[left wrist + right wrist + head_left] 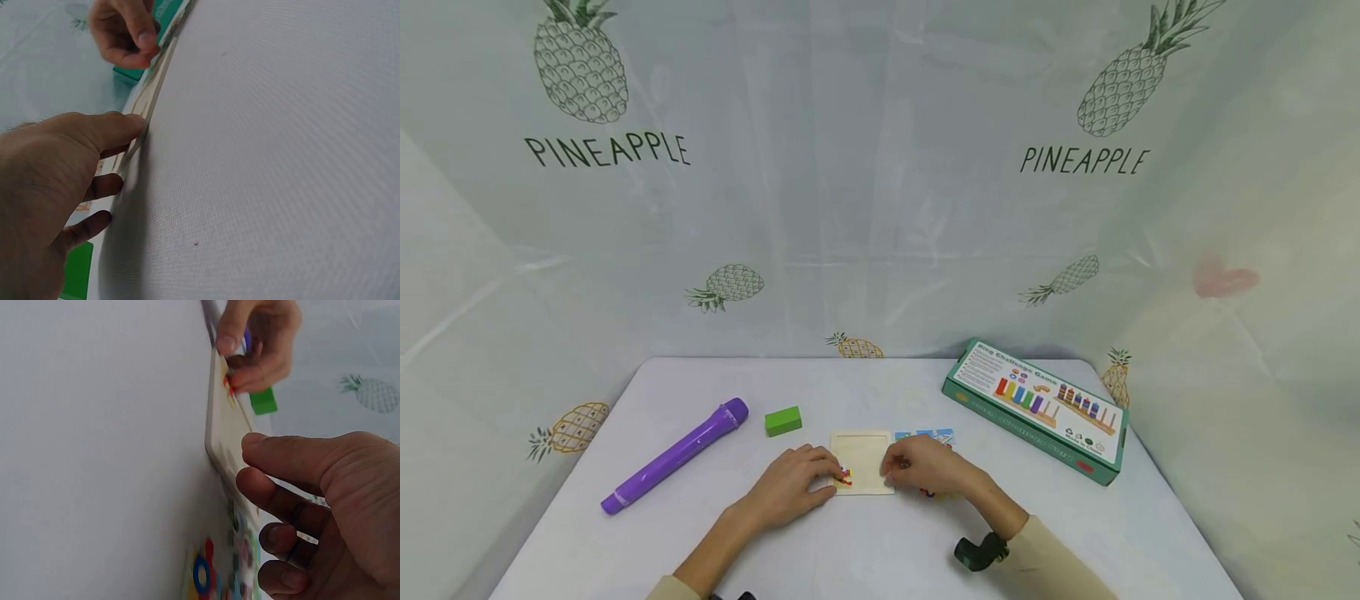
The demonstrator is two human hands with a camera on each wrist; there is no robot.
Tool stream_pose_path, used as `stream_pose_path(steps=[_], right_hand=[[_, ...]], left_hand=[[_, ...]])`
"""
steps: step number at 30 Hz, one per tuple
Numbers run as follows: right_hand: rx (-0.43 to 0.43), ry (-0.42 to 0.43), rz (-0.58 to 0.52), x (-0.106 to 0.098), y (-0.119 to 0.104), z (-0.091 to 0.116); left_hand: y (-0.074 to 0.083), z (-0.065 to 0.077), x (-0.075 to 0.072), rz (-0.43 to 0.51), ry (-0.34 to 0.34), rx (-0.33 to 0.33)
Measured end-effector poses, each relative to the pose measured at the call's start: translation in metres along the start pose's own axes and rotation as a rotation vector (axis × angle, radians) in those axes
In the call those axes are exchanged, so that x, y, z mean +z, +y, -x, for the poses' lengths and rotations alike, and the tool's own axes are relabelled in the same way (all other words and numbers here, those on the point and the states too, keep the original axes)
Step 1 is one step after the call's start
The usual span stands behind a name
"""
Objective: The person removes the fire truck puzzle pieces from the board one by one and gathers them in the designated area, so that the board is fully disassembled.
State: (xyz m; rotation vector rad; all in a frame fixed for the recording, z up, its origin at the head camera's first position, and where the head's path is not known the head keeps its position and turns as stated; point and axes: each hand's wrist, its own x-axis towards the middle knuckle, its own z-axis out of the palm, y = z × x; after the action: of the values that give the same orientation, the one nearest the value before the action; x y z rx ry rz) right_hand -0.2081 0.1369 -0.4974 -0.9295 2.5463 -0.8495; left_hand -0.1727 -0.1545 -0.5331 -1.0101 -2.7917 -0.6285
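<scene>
A shallow pale wooden puzzle tray (pixel 867 458) lies on the white table. My left hand (pixel 786 487) grips its left side, the thumb along the near edge and the fingers reaching over the tray. A small red and yellow puzzle piece (pixel 847 477) shows by those fingertips, inside the tray. Over the tray's right edge hovers my right hand (pixel 932 467); in the right wrist view its fingers are loosely curled, with nothing visible between thumb and index finger. Colourful puzzle pieces (pixel 942 433) lie right of the tray, partly hidden under the right hand.
Behind the left hand sits a green block (pixel 783 421). A purple microphone-shaped toy (pixel 673 457) lies at the left. At the back right rests a green and white game box (pixel 1036 410). A pineapple-print curtain (pixel 850 208) hangs behind the table.
</scene>
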Motion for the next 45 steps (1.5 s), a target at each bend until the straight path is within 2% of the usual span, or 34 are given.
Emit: stream_pose_path(steps=[3,9,15,21,25,40,45], right_hand=[[-0.011,-0.005,0.016,0.009,-0.007,-0.01],[-0.007,-0.002,0.137,0.021,-0.021,-0.026],[-0.03,-0.009,0.186,0.025,-0.029,-0.032],[-0.04,-0.013,0.187,0.028,-0.033,-0.034],[-0.03,-0.013,0.186,0.03,-0.034,-0.035],[-0.056,0.014,0.195,0.033,-0.041,-0.037],[-0.05,0.04,0.153,0.032,-0.042,-0.039]], left_hand=[[0.0,0.001,0.0,0.006,0.015,-0.007],[0.001,0.002,0.0,0.0,0.028,-0.04],[-0.001,0.001,0.001,0.005,0.043,-0.07],[-0.003,0.0,0.002,-0.024,0.065,-0.116],[-0.003,0.0,0.001,-0.046,0.055,-0.138],[0.0,0.001,-0.002,-0.047,0.052,-0.147],[0.0,0.001,-0.003,-0.044,0.051,-0.15]])
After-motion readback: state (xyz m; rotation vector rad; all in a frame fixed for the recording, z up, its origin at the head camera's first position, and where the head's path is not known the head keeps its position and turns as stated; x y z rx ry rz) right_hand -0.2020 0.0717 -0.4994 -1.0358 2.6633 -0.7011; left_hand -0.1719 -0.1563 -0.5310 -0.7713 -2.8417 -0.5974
